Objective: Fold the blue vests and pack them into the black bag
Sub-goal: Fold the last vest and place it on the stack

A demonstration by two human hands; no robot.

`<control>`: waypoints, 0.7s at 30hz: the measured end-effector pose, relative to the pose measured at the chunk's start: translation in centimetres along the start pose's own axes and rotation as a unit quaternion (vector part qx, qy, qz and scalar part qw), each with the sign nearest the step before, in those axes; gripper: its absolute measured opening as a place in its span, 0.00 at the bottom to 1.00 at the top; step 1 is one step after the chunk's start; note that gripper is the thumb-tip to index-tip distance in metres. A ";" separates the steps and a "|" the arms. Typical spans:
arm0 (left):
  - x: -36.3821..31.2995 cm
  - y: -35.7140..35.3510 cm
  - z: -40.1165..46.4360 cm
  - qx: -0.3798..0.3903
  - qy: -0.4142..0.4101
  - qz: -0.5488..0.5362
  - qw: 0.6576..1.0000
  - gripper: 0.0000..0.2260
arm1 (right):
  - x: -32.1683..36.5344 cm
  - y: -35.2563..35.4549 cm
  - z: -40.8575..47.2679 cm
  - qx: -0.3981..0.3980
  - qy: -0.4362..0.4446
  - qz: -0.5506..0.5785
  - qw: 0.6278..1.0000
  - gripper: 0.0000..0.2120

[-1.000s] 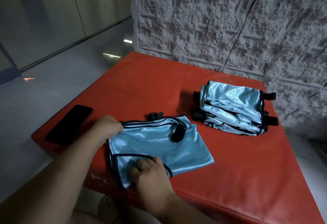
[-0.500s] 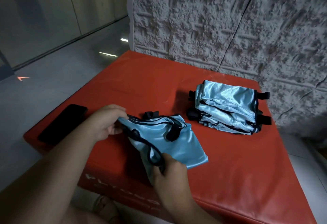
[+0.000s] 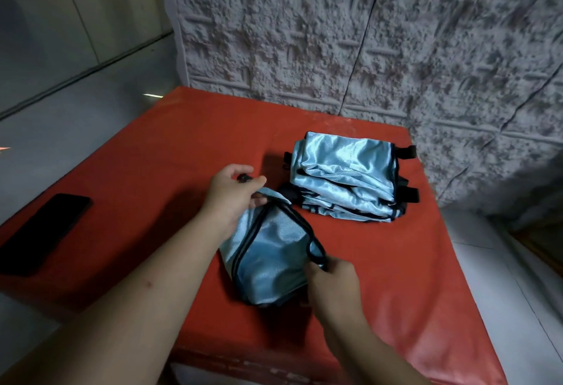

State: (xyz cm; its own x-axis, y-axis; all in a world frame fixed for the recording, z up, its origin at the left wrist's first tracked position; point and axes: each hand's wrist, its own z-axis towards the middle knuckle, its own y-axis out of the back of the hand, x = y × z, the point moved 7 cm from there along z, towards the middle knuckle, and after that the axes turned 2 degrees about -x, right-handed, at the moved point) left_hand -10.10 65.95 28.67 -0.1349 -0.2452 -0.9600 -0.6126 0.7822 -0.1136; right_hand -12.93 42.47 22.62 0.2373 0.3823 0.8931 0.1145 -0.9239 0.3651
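A shiny light-blue vest (image 3: 271, 260) with black trim is folded over and lifted between my hands above the red mat (image 3: 182, 153). My left hand (image 3: 231, 196) grips its far upper edge, with a black strap end showing at the fingers. My right hand (image 3: 332, 278) pinches the black trim at the near right corner. A stack of folded blue vests (image 3: 344, 177) with black straps lies at the back right of the mat, just beyond the held vest. No black bag is in view.
A black phone (image 3: 45, 232) lies near the mat's left edge. A rough grey stone-pattern wall (image 3: 365, 34) rises right behind the mat. Pale tiled floor (image 3: 76, 104) surrounds the mat on the left and right.
The vest lay flat under both hands a second ago. Both hands have since lifted it, folded it narrower and moved it right and toward the stack.
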 end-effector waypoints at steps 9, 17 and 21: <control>1.7 3.4 2.9 -0.047 -0.069 0.531 0.843 0.21 | -2.3 1.5 2.2 -0.008 -0.042 -0.214 0.976 0.28; 3.5 4.5 2.1 0.099 0.015 0.490 0.866 0.21 | -1.9 0.4 2.1 0.040 -0.053 -0.122 0.990 0.27; 4.1 5.5 0.5 0.172 0.104 0.480 0.854 0.22 | -0.7 0.3 2.6 0.005 -0.048 -0.186 0.981 0.17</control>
State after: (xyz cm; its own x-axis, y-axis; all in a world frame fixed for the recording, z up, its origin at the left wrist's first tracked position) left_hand -13.59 69.52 23.98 -0.6031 0.5362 -0.5906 0.1189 0.7925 0.5981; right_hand -10.54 41.94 21.41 0.2670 0.6939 0.6687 0.2191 -0.7195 0.6590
